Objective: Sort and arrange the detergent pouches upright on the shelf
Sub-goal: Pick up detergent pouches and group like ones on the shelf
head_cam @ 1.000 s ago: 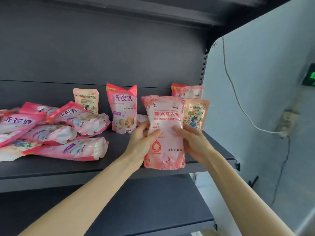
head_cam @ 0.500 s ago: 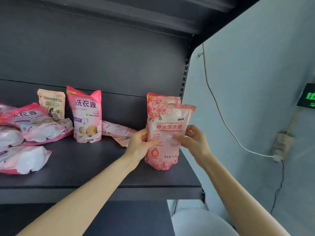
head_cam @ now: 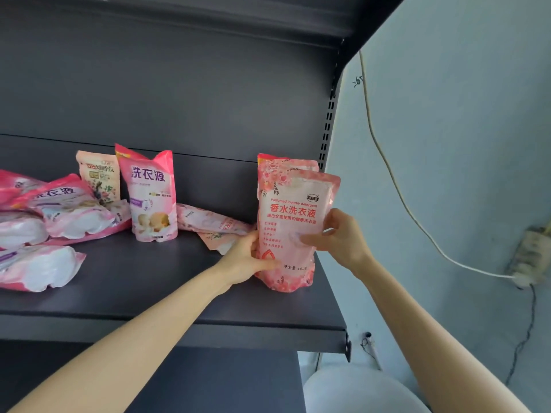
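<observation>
At the right end of the shelf, I am setting the rose-print pouch upright on its base, just in front of a second pouch by the back panel. It looks nearly settled, so next I must square it and let go gently, lest it topple. My left hand grips its lower left edge, thumb across the front; my right hand pinches its right side. Both arms reach forward.

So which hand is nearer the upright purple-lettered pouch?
Left. The left hand holds the rose-print pouch, right of the purple-lettered pouch; the right hand holds its far side.
</observation>
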`<control>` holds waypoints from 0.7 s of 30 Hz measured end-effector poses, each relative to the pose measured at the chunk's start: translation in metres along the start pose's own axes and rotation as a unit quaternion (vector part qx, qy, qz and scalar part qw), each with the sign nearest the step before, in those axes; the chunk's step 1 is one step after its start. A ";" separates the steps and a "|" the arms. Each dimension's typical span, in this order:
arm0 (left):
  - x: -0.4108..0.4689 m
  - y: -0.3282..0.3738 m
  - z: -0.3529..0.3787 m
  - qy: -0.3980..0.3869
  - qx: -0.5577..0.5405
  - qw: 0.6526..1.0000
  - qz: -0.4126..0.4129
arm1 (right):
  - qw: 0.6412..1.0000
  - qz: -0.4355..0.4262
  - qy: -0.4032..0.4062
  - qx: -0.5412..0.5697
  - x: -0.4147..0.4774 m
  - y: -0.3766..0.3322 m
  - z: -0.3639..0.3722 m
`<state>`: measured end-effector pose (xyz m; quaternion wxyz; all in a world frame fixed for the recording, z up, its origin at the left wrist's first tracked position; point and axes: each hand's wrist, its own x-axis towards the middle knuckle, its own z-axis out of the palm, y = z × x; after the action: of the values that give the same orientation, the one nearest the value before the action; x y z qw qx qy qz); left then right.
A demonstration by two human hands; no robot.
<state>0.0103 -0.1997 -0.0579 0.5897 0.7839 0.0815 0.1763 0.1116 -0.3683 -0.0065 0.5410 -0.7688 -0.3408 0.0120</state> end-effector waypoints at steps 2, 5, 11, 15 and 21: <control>0.004 0.001 0.004 -0.016 -0.008 1.000 -0.020 | 1.000 0.006 0.011 -0.019 -0.001 0.002 -0.006; 0.009 0.002 0.013 -0.049 0.002 0.999 -0.020 | 0.999 0.015 0.032 -0.038 -0.004 0.006 -0.014; 0.005 0.006 0.017 -0.066 0.077 0.995 -0.006 | 0.998 0.021 0.031 -0.060 -0.009 0.004 -0.014; -0.002 0.014 0.013 -0.063 0.182 0.981 0.000 | 0.994 0.040 0.001 -0.103 -0.015 0.000 -0.015; -0.014 0.031 0.007 -0.053 0.348 0.936 0.001 | 0.959 0.073 -0.058 -0.268 -0.030 0.000 -0.022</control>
<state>-0.0030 -0.2194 -0.0323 0.2833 0.9484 0.1058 0.0959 0.0970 -0.4025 -0.0079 0.2925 -0.9062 -0.3054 0.0040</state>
